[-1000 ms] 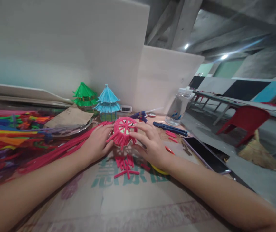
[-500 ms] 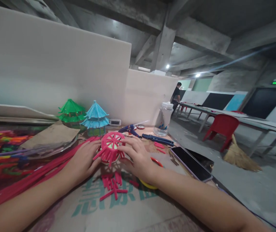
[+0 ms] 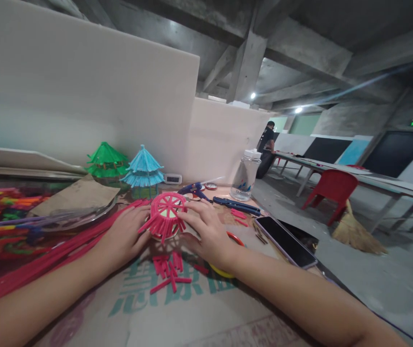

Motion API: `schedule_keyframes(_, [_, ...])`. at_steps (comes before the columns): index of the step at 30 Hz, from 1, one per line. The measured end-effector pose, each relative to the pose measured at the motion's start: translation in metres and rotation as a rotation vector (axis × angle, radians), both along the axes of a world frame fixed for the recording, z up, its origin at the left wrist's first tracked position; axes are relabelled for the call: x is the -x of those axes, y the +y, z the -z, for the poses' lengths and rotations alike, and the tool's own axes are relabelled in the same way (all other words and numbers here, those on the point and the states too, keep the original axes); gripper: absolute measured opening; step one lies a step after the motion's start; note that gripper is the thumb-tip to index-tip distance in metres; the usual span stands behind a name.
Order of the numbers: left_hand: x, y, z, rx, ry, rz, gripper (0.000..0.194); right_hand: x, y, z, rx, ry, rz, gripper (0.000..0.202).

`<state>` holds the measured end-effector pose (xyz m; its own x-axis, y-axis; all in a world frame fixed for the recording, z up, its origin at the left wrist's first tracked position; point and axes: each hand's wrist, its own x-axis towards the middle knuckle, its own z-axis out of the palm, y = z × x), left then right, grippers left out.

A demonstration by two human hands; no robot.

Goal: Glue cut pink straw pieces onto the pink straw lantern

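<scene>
Between my two hands is a small round frame (image 3: 163, 222) made of pink fuzzy pipe-cleaner strips, with spokes on top and short strips slanting down its side. My left hand (image 3: 128, 232) holds its left side, fingers closed against the rim. On the right, my right hand (image 3: 206, 230) grips the edge with bent fingers; the fingertips partly cover the rim. Cut pink pipe-cleaner pieces (image 3: 172, 277) lie on the cardboard just below. Under my right wrist, a red loop (image 3: 235, 237) and a yellow loop (image 3: 222, 272) show, partly hidden.
Behind stand a green pavilion model (image 3: 107, 160) and a blue one (image 3: 143, 168). A glue gun (image 3: 193, 188), dark-blue pliers (image 3: 237, 206), a water bottle (image 3: 244, 180) and a phone (image 3: 287, 242) lie or stand rightward. Long pink pipe cleaners (image 3: 65, 253) run along the left.
The view has shifted slightly, so the table things appear a little higher. Both hands keep their hold on the pink frame. The distant person has changed posture beside the far table.
</scene>
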<state>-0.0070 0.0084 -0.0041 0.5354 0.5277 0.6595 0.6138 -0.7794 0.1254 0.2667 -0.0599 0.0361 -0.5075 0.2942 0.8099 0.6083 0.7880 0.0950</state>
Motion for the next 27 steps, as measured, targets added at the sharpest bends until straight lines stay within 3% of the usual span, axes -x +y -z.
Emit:
schedule_keyframes(18, [-0.0005,-0.0027,-0.0021,0.0,0.034,-0.013,0.043,0.0006,0.0001,0.0013,-0.001,-0.009,0.029,0.036])
schedule_keyframes(27, [-0.0008,-0.0065,-0.0067,0.035,0.065,-0.036,0.039,0.0009,-0.0027,0.0003,0.027,0.016,0.017,0.044])
